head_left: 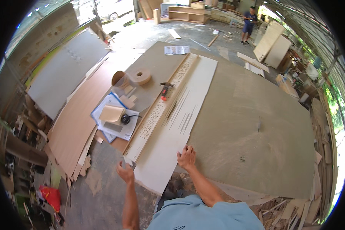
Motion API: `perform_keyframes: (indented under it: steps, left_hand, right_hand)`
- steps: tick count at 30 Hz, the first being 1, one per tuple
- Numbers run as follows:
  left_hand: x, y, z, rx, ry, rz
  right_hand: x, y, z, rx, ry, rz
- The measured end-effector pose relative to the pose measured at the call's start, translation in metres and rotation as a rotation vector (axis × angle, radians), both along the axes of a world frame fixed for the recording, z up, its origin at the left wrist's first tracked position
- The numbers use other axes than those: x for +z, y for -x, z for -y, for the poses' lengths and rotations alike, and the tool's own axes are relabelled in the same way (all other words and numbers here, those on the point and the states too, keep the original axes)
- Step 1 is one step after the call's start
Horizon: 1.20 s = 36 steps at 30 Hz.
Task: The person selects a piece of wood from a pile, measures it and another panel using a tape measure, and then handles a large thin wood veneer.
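Two hands work at one counter point(253, 99), on which lie one white board point(157, 168) and, along the board's left side, one speckled panel point(147, 128) bordered by two wooden strips, one down each long side. The panel's long axis runs from the counter's near edge, left of the person, slanting rightward to the far edge; the board points the same way. Dark narrow marks, too many to count, line up with this axis on the board.

The left hand point(125, 173) is at the panel's near end, fingers and thumb apart; whether it touches is unclear. The right hand point(186, 157) has bent fingers at the board's right edge, towards its near end; I cannot tell whether they grip it.

One hammer point(165, 91) rests on the panel, head towards the counter's far edge. Towards the left edge are two rolls point(141, 76) and one black tape measure point(125, 119). One printed sheet point(176, 50) lies by the far edge.
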<state>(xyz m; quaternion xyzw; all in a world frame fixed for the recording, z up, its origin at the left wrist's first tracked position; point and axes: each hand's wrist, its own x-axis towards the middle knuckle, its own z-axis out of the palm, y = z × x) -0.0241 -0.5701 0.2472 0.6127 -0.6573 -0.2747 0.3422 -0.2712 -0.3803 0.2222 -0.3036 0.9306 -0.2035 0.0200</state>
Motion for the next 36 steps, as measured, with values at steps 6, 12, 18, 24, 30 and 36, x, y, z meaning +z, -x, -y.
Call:
perform_keyframes:
  steps: [6,12,18,24,30,36]
  left_hand:
    - [-0.005,0.111,0.188,-0.400,0.243,0.152]
    - [-0.007,0.193,0.207,-0.160,0.078,0.500]
    - [0.003,0.198,0.207,-0.082,-0.030,0.489]
    - [-0.012,0.182,0.186,-0.085,0.066,0.167]
    - [0.039,0.171,-0.013,-0.477,-0.599,-0.568]
    - [0.092,0.214,-0.220,-0.774,-1.196,-0.768]
  right_hand:
    - [0.020,-0.018,-0.030,0.024,0.196,0.181]
    - [0.020,-0.061,-0.141,-0.125,0.313,0.351]
    - [0.007,-0.110,-0.207,-0.536,0.420,0.218]
    - [0.037,-0.094,-0.198,-0.346,0.477,0.346]
    - [0.092,-0.019,-0.158,0.034,0.387,0.301]
    - [0.105,0.050,-0.161,0.320,0.466,0.217]
